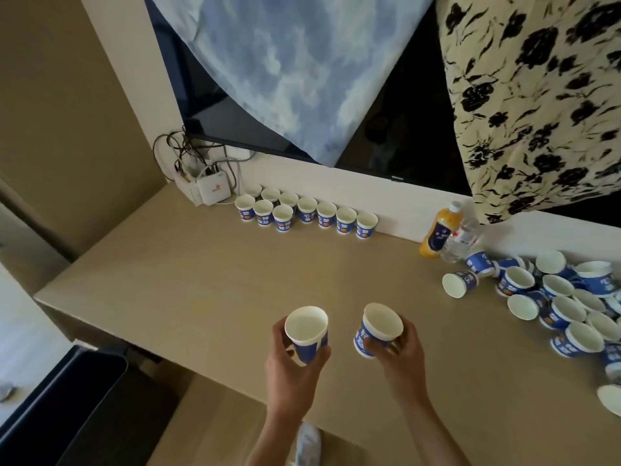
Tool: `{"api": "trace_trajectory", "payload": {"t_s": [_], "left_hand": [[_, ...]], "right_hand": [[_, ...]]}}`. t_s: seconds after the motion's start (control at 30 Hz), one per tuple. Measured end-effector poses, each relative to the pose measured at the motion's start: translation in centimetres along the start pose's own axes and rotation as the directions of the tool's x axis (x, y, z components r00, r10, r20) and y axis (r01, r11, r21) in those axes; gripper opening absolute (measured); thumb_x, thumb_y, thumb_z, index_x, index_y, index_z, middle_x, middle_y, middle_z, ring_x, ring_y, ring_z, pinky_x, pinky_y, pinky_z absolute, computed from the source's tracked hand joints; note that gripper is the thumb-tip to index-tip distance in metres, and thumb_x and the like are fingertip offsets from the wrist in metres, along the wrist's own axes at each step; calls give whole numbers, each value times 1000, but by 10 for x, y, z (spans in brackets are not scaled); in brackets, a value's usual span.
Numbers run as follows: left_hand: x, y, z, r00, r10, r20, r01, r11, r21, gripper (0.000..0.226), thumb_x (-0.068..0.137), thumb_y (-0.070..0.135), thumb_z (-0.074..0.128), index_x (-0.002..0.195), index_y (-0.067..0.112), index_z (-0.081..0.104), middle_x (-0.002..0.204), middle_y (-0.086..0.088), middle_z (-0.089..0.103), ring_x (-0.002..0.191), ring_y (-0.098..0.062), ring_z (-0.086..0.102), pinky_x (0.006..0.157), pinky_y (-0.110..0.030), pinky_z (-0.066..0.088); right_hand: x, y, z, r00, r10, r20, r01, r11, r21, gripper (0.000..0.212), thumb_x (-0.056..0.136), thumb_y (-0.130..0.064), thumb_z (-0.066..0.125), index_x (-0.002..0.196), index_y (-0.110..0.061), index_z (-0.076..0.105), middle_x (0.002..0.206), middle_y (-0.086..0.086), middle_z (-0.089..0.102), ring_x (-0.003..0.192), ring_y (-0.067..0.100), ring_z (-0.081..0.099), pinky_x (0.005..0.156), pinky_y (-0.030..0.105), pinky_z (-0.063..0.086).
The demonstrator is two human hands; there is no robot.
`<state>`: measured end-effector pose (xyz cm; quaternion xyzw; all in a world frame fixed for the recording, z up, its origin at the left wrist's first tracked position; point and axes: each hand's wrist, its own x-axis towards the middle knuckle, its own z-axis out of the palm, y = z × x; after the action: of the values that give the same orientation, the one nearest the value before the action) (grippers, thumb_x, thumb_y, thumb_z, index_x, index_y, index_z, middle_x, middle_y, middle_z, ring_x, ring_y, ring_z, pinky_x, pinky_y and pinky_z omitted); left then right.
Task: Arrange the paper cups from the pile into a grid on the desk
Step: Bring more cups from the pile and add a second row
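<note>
Left hand [295,356] grips one cup [307,332]; right hand [398,348] grips another [378,329]. Grid [305,211] at 12 o'clock. Risk: squeezing may crush the thin paper walls.

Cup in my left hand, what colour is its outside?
The cup is blue outside, white inside; head view shows it best.

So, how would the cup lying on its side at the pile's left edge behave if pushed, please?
The tipped cup would probably roll, curving since it tapers toward its base. It looks empty and thin-walled, so likely very light. Its open paper rim may dent under a firm squeeze.
</note>
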<state>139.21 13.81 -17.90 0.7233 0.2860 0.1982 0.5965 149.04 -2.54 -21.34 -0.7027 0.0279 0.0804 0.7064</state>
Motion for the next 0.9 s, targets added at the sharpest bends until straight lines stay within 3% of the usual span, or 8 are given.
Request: {"api": "trace_trajectory", "payload": {"t_s": [0.13, 0.3, 0.43, 0.6, 0.73, 0.9], "left_hand": [[49, -3, -10, 1000, -4, 21, 2, 997, 76, 61, 72, 18, 88, 119, 35, 54, 106, 29, 65, 100, 2, 62, 86, -24, 51], [107, -2, -29, 1000, -7, -26, 10, 995, 95, 59, 72, 21, 88, 117, 39, 55, 107, 25, 66, 100, -1, 63, 82, -23, 52], [148, -7, -40, 999, -35, -32, 38, 992, 118, 61, 71, 21, 88, 116, 43, 53, 109, 28, 65, 99, 2, 62, 90, -38, 55], [223, -37, -32, 999, -38, 11, 36, 985, 169, 64, 70, 20, 90, 121, 37, 55, 111, 25, 67, 101, -4, 64, 89, -44, 56], [284, -66, -12, 997, -33, 71, 19, 983, 180, 66, 68, 24, 89, 122, 41, 54, 113, 25, 66, 101, -7, 65, 88, -43, 56], [330, -93, 4, 992, 11, 123, -32, 985, 172, 66, 68, 29, 89, 122, 41, 53, 114, 27, 65, 101, -9, 66, 85, -40, 57]], "right_hand": [[35, 4, 31, 999, 44, 2, -44, 999, -16, 65, 61, -9, 88, 119, -22, 61, 114, -5, 70, 100, 8, 69, 73, 17, 55], [78, 5, 86, 996, 74, 44, -74, 997, 5, 61, 61, -12, 85, 115, -25, 62, 113, -3, 70, 100, 9, 69, 71, 16, 55], [111, 12, 119, 994, 94, 61, -93, 995, -19, 60, 71, 8, 84, 118, -21, 60, 114, 1, 70, 100, 10, 71, 75, 18, 57], [167, 33, 163, 995, 98, 14, -97, 994, -41, 56, 71, 6, 84, 113, -25, 62, 108, -6, 71, 100, 12, 71, 76, 20, 57], [219, 50, 195, 998, 56, -16, -57, 997, -60, 59, 63, -17, 90, 114, -29, 61, 113, -6, 70, 104, 13, 69, 85, 30, 57], [280, 73, 226, 999, -30, -14, 28, 992, -122, 62, 69, -17, 90, 120, -30, 59, 119, -8, 68, 109, 13, 67, 93, 44, 57]]}}
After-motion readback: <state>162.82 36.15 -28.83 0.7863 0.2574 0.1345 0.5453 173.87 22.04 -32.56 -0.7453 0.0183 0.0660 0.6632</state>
